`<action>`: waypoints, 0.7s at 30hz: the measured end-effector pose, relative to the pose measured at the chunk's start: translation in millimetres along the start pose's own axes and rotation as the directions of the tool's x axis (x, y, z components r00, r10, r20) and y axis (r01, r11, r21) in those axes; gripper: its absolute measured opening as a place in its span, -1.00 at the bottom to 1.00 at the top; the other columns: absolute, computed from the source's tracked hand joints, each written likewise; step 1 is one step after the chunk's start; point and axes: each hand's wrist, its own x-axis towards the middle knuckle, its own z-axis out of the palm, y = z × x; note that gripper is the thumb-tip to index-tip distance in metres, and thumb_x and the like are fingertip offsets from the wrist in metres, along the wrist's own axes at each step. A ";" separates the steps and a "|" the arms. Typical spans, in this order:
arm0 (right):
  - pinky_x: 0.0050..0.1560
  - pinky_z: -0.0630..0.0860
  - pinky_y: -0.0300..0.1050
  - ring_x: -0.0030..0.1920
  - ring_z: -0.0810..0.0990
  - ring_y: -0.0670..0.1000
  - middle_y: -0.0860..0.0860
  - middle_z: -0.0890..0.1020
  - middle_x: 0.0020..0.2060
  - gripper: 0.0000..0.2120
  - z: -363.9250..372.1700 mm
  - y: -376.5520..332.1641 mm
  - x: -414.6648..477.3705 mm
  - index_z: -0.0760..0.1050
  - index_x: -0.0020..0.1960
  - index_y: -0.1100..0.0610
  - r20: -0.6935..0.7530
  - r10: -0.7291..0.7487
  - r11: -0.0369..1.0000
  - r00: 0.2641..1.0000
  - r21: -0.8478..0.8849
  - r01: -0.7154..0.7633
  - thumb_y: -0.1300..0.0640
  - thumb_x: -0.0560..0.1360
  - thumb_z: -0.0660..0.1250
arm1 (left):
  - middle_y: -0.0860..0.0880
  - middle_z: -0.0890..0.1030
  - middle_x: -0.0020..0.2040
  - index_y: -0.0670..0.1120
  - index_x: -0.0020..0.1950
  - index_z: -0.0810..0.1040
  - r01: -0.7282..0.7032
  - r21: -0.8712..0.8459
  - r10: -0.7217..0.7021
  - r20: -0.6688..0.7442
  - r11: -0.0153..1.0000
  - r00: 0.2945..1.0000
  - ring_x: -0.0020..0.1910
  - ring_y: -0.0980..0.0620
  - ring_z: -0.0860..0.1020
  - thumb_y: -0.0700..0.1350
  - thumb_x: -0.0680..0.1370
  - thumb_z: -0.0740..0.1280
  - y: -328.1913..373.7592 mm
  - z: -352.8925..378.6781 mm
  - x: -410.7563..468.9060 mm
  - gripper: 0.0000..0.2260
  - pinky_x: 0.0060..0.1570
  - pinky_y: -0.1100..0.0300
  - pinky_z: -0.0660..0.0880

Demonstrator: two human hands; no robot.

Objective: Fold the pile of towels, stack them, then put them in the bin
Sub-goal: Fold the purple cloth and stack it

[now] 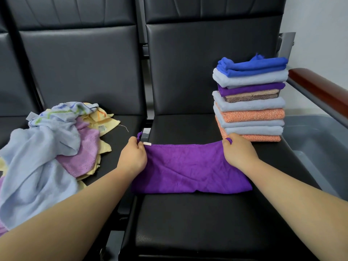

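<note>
Towels fall into three lots. One purple towel [188,170] lies spread on the right-hand seat of the bench [188,227]. One folded stack [250,102] stands at the far right of that same seat. It has about nine layers, from the top: blue, pale blue, purple, brown, pale blue, orange, two pale blue, orange. One loose pile [47,147] sits on the left seat, with at least four cloths in pale blue, lilac, yellow and a striped one.

Two hands are in view. The left hand [133,157] pinches the towel's far left corner, just beside a small white label [147,143]. The right hand [238,153] pinches the far right corner, close to the foot of the stack.

Black padded seats with upright backs make up the bench. A wooden armrest [320,87] runs along its right end, and one grey bin [320,147] sits below and beyond it. A pale wall [320,25] shows at the far right.

The purple towel's long axis runs left to right across the seat. Its far edge is drawn taut between the hands, and its near edge lies flat on the seat.
</note>
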 end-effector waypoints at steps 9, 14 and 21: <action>-0.09 0.35 -0.02 -0.13 0.46 0.07 0.00 0.47 -0.20 -0.68 4.5 6.3 22.6 0.38 -0.13 0.09 0.049 0.030 0.999 0.998 -0.014 -0.030 0.04 0.75 0.06 | -0.10 0.54 -0.14 -0.13 -0.02 0.37 -0.036 0.054 0.035 0.036 0.998 0.999 -0.12 -0.14 0.52 0.00 0.73 0.07 -1.4 4.8 12.9 -0.75 -0.07 0.00 0.39; -0.24 0.32 -0.02 -0.23 0.45 0.01 0.04 0.51 -0.21 -0.63 4.1 4.8 24.3 0.38 -0.19 0.11 0.076 0.052 0.998 0.996 0.021 -0.054 -0.01 0.73 0.08 | -0.08 0.54 -0.12 -0.13 -0.03 0.38 0.001 0.064 -0.004 0.048 0.998 0.999 -0.08 -0.15 0.52 0.00 0.72 0.08 -1.6 7.0 19.2 -0.75 -0.05 0.02 0.38; -0.32 0.25 -0.05 -0.33 0.36 0.04 0.05 0.39 -0.37 -0.68 -0.3 -0.8 13.7 0.25 -0.32 0.09 0.105 0.095 0.994 0.990 0.036 -0.099 0.16 0.60 0.18 | -0.08 0.54 -0.05 -0.13 0.15 0.34 0.110 0.002 -0.110 0.101 0.994 0.989 -0.11 -0.06 0.50 -0.12 0.62 0.24 1.6 1.3 20.3 -0.84 -0.10 0.08 0.38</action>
